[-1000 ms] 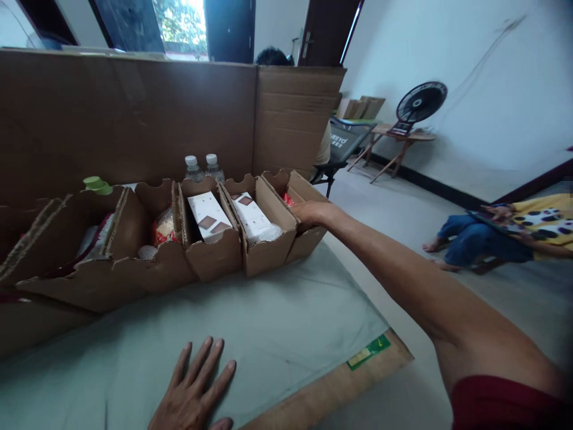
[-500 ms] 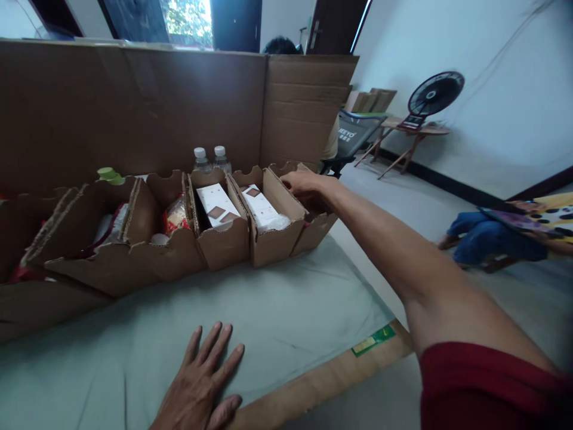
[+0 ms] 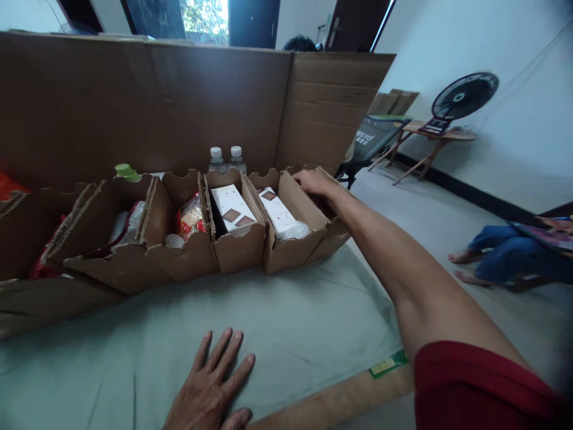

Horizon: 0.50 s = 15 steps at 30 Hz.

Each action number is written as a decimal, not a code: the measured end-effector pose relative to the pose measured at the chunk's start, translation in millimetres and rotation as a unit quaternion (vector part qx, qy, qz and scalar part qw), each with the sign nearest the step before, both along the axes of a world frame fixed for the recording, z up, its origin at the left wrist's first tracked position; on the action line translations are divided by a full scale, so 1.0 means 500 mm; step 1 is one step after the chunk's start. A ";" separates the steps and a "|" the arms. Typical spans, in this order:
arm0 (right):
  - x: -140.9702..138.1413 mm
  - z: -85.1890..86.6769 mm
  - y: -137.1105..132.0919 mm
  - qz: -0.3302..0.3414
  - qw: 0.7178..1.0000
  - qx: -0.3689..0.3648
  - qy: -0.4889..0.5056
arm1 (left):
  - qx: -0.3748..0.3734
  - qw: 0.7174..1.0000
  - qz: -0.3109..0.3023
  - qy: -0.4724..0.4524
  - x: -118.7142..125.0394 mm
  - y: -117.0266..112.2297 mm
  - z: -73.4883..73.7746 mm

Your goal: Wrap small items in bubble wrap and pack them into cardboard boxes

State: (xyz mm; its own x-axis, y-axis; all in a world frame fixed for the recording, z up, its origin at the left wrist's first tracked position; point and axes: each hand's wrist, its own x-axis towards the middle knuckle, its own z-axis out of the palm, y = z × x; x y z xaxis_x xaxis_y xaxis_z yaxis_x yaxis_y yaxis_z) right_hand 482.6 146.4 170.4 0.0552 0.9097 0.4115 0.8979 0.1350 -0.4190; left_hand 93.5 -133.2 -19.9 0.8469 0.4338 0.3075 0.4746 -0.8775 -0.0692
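My left hand lies flat with fingers spread on the green cloth over the table. My right hand reaches into the rightmost cardboard bin; its fingers drop behind the bin's wall, so what they touch is hidden. In the bin just left of it are a white box with brown diamonds and a clear plastic piece. Another white box stands one bin further left. Beyond that, a red and clear packet sits in its own compartment.
A tall cardboard panel stands behind the bins. Two clear bottles and a green cap show between. Over to the right are a fan on a small wooden table, a folding chair and a seated person's legs.
The view has swung slightly left, so everything appears shifted rightward. My right hand is still in the rightmost bin, and my left hand stays flat on the cloth.
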 end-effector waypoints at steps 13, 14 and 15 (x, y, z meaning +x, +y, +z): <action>-0.152 -0.013 -0.542 0.092 0.951 0.014 0.294 | -0.202 0.916 0.131 -0.322 -0.003 -0.070 0.076; -0.195 -0.048 -0.553 0.118 0.949 -0.039 0.291 | -0.211 0.907 0.127 -0.343 0.001 -0.079 0.090; -0.236 -0.081 -0.559 0.143 0.941 -0.086 0.293 | -0.218 0.899 0.125 -0.359 0.006 -0.085 0.101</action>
State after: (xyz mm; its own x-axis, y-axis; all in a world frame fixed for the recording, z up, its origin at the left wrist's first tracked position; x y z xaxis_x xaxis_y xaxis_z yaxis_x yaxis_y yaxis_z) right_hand 364.5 -133.1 130.1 -0.0315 0.9723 0.2316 0.4428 0.2214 -0.8689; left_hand 96.4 -175.8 30.5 0.3578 0.7945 0.4907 0.4452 -0.6071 0.6582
